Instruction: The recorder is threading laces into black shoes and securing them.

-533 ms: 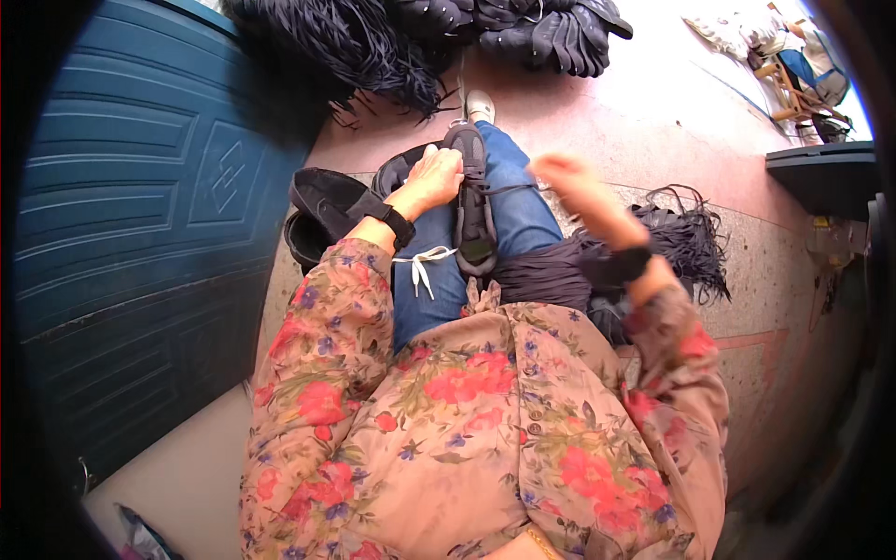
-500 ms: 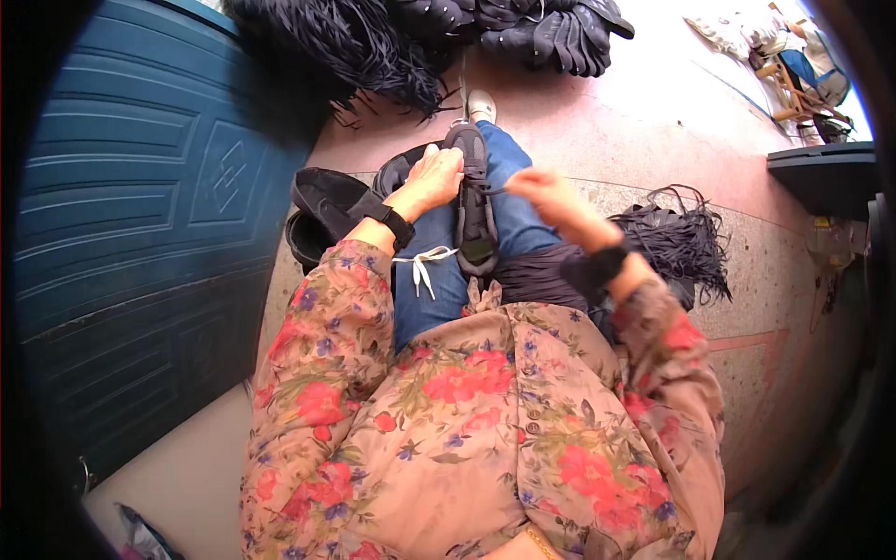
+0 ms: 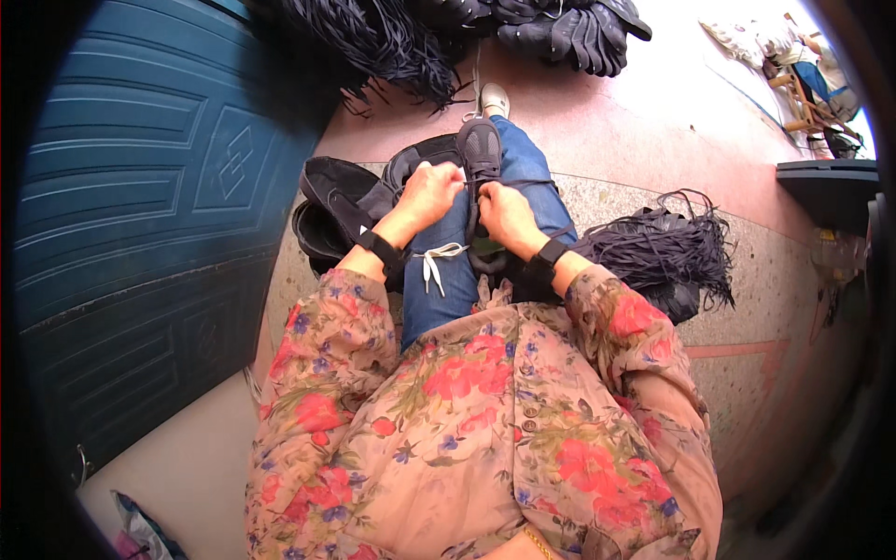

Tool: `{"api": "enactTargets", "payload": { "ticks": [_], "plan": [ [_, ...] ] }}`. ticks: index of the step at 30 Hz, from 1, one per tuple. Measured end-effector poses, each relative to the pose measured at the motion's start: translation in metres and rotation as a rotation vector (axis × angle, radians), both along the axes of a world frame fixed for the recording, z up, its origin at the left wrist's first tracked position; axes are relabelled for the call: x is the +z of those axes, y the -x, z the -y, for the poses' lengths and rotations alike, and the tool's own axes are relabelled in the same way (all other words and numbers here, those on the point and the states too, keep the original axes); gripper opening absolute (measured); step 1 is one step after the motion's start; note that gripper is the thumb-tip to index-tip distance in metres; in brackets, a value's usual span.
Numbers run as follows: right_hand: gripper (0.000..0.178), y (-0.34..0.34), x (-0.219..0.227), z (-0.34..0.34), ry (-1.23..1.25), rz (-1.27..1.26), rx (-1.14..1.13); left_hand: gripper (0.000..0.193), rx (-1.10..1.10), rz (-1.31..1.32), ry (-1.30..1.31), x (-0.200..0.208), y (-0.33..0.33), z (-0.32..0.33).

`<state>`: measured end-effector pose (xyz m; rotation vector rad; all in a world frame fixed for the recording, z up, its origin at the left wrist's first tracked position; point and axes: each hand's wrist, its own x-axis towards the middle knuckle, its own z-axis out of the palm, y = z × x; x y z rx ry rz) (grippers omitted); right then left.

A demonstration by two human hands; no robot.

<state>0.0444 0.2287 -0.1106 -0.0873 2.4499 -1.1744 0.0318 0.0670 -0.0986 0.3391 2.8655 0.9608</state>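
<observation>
A dark grey shoe (image 3: 481,149) lies lengthwise between my thighs, toe pointing away from me. My left hand (image 3: 431,194) is closed at its left edge, fingertips near the lacing. From the right, my right hand (image 3: 510,218) pinches at the lacing, with its fingers bent over the shoe's middle. A dark shoelace (image 3: 537,182) trails from there across my right thigh. Both hands hide much of the shoe's opening. A white lace (image 3: 437,261) is tied in a bow around my left leg.
Black shoes (image 3: 338,210) lie left of my legs, with another dark shoe (image 3: 422,154) beside the left knee. Loose dark laces (image 3: 665,245) are heaped at the right. More shoe parts (image 3: 569,37) and laces pile up ahead. A blue panelled door (image 3: 121,187) stands at the left.
My right hand has come in from the right, down to the shoe's lacing. My left hand has shifted slightly nearer me along the shoe. The lace now lies over the right thigh.
</observation>
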Motion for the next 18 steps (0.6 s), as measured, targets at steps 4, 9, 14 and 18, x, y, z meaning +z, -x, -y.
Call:
{"api": "enactTargets", "payload": {
  "ticks": [4, 9, 14, 18],
  "plan": [
    [0.021, -0.011, 0.005, -0.001, -0.054, -0.119, 0.031, 0.005, -0.192, -0.220, 0.590, 0.027, -0.011, -0.008],
    [0.023, -0.003, -0.010, 0.000, 0.138, -0.088, -0.130, 0.002, 0.019, -0.267, 0.592, 0.018, -0.006, -0.015],
    [0.023, 0.011, 0.013, 0.000, 0.276, 0.220, -0.130, 0.008, 0.205, -0.115, 0.387, 0.006, -0.015, -0.027],
    [0.023, 0.014, 0.011, 0.006, 0.116, 0.138, -0.017, 0.019, 0.237, 0.000, 0.287, 0.002, -0.017, -0.028]
  ]
}}
